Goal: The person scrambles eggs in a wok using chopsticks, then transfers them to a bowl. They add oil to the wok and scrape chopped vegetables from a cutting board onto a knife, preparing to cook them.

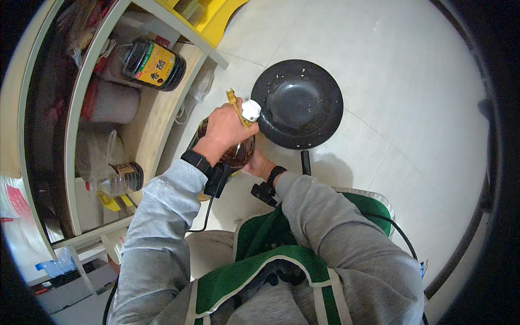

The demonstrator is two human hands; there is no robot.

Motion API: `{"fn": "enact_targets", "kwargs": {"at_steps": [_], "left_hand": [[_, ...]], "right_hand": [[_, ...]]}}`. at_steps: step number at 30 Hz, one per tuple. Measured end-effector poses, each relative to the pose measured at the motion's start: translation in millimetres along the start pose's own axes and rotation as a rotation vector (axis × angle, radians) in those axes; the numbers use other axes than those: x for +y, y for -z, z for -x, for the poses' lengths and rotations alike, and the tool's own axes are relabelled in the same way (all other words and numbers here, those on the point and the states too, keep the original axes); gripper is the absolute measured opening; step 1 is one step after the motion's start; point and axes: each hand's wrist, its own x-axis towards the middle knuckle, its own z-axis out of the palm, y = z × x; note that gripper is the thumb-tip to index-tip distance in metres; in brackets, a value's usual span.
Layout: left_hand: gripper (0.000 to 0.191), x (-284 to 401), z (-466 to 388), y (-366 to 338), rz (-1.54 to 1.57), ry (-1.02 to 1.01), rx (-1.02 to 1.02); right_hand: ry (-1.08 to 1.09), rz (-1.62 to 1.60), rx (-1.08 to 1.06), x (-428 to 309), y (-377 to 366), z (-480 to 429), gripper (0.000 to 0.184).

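Observation:
My left hand (pixel 228 124) is closed around the neck and yellow handle of a large plastic bottle (pixel 239 154) of dark liquid. The bottle has a white cap (pixel 251 110), and a yellow strap end sticks up beside my knuckles. Low on the bottle's right side is my right hand (pixel 259 163), touching it near the base; its fingers are partly hidden behind the bottle. Just beyond the hands, a black wok (pixel 297 103) lies on the tiled floor, its handle (pixel 306 163) pointing towards me. Small pale food bits stick to the wok's inner wall.
On the left, a shelf unit (pixel 162 118) holds a big jar with a yellow label (pixel 156 65), a clear plastic bottle (pixel 122 180) and bagged items. A yellow plastic piece (pixel 217 22) stands at the top. A dark cable (pixel 400 235) runs by my right arm.

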Motion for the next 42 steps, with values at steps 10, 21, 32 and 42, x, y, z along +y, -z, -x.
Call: {"fn": "enact_targets", "kwargs": {"at_steps": [10, 21, 32, 42], "left_hand": [[0.055, 10.4, -14.2, -1.1, -0.017, 0.009, -0.055], [0.061, 18.7, -24.0, 2.8, -0.063, 0.056, -0.182], [0.066, 15.2, -28.5, 6.7, -0.069, 0.030, -0.144], [0.069, 14.1, -39.8, 28.1, -0.016, 0.061, -0.107]], "right_hand": [[-0.130, 0.164, 0.325, -2.2, -18.1, 13.1, 0.056], [-0.170, 0.104, 0.222, -0.6, 3.9, 10.7, 0.061], [-0.159, 0.202, 0.333, -4.9, -5.3, 7.7, 0.064], [-0.140, 0.215, 0.422, -29.4, -15.7, -0.3, 0.070]]}}
